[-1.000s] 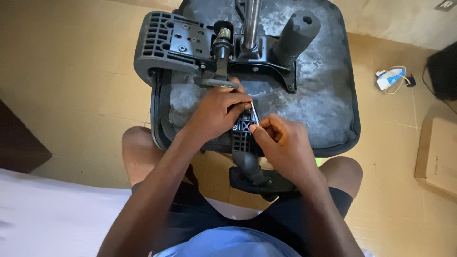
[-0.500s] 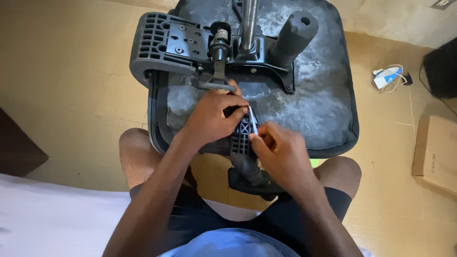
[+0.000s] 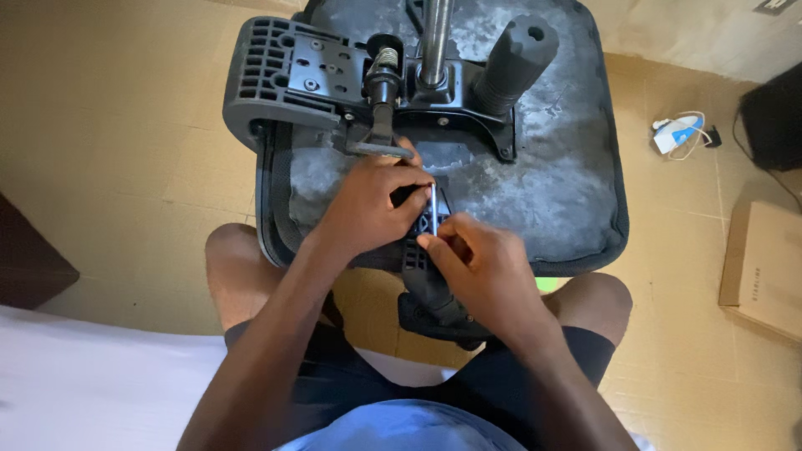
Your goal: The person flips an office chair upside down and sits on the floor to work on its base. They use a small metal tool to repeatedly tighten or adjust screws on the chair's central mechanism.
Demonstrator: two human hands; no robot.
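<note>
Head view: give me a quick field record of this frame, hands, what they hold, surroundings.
setting: person seated on a tan tiled floor, upturned office chair seat between the knees
left hand: resting on the seat underside, fingers by a thin metal tool
right hand: pinching the thin metal tool, held roughly upright
work spot: black ribbed plastic bracket at the seat's near edge
chair parts: black tilt mechanism, metal gas column, black ribbed sleeve
nearby: cardboard box at right, blue-and-white charger with cable
</note>
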